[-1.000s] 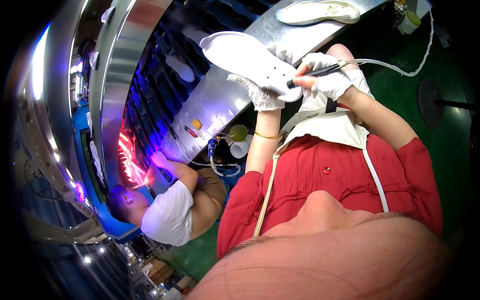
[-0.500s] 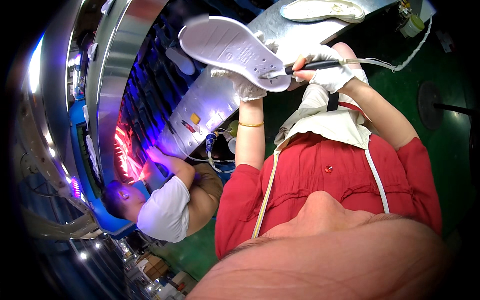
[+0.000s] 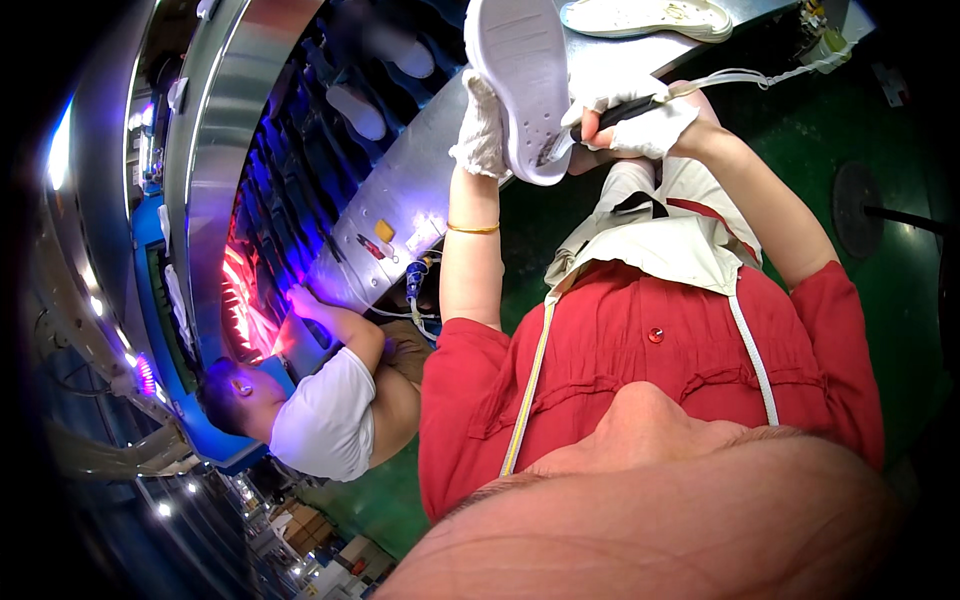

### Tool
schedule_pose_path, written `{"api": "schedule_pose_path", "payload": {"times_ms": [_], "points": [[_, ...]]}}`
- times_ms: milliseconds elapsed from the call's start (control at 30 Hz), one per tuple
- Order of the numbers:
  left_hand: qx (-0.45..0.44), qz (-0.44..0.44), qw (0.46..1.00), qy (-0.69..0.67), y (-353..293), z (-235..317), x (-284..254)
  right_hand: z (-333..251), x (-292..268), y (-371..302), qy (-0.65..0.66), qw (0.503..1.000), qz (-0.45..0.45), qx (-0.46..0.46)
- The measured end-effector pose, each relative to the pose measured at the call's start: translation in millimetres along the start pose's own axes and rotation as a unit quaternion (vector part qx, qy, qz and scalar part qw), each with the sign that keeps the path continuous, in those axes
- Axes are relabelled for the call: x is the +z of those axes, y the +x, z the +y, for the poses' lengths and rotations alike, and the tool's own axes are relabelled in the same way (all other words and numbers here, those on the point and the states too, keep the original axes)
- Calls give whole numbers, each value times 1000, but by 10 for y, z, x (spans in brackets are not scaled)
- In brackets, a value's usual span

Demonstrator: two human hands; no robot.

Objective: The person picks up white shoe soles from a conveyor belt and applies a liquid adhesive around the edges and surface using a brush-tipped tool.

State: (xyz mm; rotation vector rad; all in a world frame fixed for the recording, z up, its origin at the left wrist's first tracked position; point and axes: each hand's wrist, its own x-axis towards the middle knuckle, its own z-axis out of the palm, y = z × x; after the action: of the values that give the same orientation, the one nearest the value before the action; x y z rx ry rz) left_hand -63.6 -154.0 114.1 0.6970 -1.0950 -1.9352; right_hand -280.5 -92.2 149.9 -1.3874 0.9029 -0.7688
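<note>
Above green floor (image 3: 560, 260), gloved hands, white sole (image 3: 520, 80)

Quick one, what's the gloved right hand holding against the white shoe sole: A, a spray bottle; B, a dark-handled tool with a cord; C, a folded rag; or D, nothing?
B: the right hand grips a dark-handled tool whose tip meets the white shoe sole, with a pale cord trailing away from it.

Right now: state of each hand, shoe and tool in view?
left hand: white-gloved, gripping the white shoe's edge
white shoe: lifted, sole facing the camera
right hand: white-gloved, closed on the tool
corded tool: tip against the sole
second white shoe: lying on the metal bench, untouched
</note>
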Motion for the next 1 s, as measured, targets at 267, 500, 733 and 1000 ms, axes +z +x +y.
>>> {"api": "schedule_pose_path", "payload": {"times_ms": [267,500,733,1000], "points": [[-118,77,990,5,169,68,-49,6,-38,23,-23,999,-25,13],[-136,89,986,28,218,102,-55,104,-22,1,-87,994,3,-68],[-150,101,982,48,218,107,0,102,-200,190,-128,988,26,-79],[-12,218,973,76,21,304,164,134,-361,219,-104,983,23,-149]]}}
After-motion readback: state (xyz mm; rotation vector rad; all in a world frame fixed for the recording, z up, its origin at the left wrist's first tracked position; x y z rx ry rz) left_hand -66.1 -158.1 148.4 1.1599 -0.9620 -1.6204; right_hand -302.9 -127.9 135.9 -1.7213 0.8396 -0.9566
